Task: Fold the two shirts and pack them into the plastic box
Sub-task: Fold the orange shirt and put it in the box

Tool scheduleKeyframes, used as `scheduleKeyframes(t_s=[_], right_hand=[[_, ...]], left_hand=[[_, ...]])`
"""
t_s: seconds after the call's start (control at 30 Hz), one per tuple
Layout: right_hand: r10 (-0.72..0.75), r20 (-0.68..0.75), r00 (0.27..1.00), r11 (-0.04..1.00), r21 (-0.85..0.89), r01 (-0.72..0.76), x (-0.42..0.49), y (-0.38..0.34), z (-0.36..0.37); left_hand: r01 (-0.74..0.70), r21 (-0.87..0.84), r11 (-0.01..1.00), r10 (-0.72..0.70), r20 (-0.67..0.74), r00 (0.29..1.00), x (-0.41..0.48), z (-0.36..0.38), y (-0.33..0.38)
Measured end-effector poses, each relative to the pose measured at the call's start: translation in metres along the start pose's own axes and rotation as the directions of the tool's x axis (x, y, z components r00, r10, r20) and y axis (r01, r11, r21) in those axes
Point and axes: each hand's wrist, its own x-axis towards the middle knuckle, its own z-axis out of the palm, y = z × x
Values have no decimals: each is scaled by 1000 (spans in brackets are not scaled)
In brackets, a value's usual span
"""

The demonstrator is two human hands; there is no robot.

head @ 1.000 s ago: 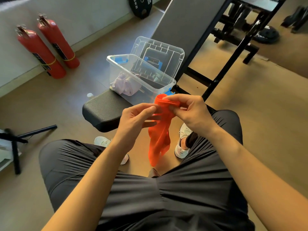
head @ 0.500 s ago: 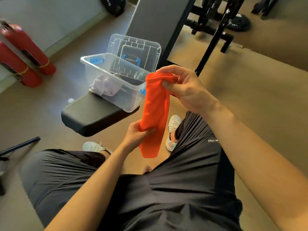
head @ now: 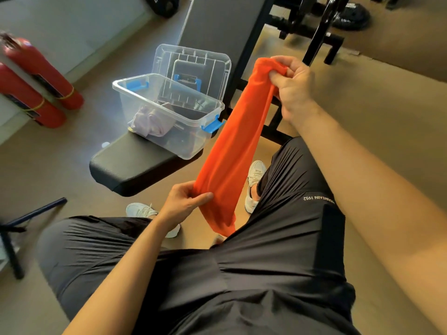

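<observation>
Orange fabric stretches between our two hands as a long, narrow strip: it is the orange shirt (head: 232, 153), held in the air above our knees and just beside the plastic box (head: 183, 146). Our right hand (head: 294, 85) is high, and its fingers (head: 278, 79) are curled tightly around the top end of the shirt. Our left hand (head: 183, 201) is lower and nearer to us; it pinches the shirt close to the bottom end, with the thumb on the front of the cloth. A short piece of the shirt hangs free under this hand.

The plastic box stands open on the padded black tabletop (head: 125, 165). Inside it, at the left side, lies the pale shirt (head: 151, 123) in a soft bundle. The clear lid (head: 193, 66) leans upright behind the box. We sit in black shorts (head: 266, 274), and two red fire extinguishers (head: 43, 68) lie on the floor at the left.
</observation>
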Motion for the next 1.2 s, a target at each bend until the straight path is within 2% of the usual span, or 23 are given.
scheduleKeyframes(t_s=[0.17,0.33,0.53,0.6,0.7,0.8,0.9,1.0,1.1,1.2], right_hand=[[98,-74,992,985,-138,-108,14,39,4],[191,-57,980,941,-275,-199,2,84,1],[297,90,950,900,-358,-248,-71,98,-3],[309,199,930,915,-328,-234,-113,91,-2],[306,421,854,940,-278,-199,-163,82,-2],[285,507,814,953,-243,-182,-182,87,-1],[250,480,841,953,-276,-125,-186,95,1],[174,404,898,963,-261,-69,-179,95,4],[120,397,910,971,-240,-24,-163,87,6],[85,407,909,944,-324,57,-145,76,8]], left_hand=[[-38,-68,997,35,-55,998,-17,-20,20],[-93,-156,983,71,-137,988,-26,-32,44],[-80,-254,964,47,-133,990,-19,-31,62],[-62,-289,955,18,-151,988,-14,-27,65],[-23,-333,943,-33,-164,986,-10,-15,72],[-3,-392,920,-59,-146,987,-9,-4,81],[-6,-382,924,-50,-138,989,-7,0,80],[22,-342,940,-64,-113,992,-7,1,77],[99,-200,975,-110,-45,993,-7,-2,74],[168,-68,983,-170,-20,985,-4,-11,74]])
